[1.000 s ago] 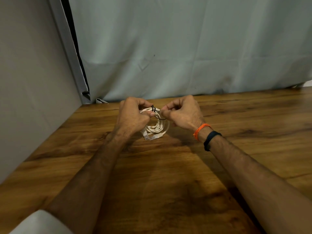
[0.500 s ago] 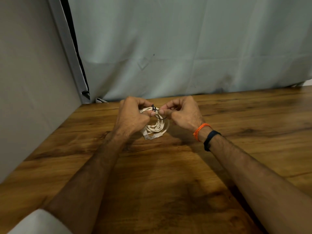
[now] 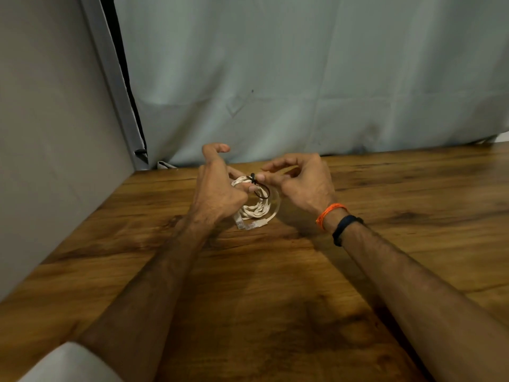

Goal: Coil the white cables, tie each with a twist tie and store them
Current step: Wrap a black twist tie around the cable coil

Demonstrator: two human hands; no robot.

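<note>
Coiled cable (image 3: 257, 206) between both hands (image 3: 264, 186)

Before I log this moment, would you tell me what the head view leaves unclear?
- Left part of the cable: hidden behind the left hand.
- Twist tie: too small to tell whether its twist is finished.
- Right hand: fingertips meet at the tie; the grip itself is unclear.
- Storage place: none in view.

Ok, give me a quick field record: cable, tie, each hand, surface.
cable: white cable coiled, on the wooden table, connectors toward the person
tie: black twist tie looped round the coil's far side
left hand: holds the coil, index finger raised
right hand: pinches the tie at its twist
</note>
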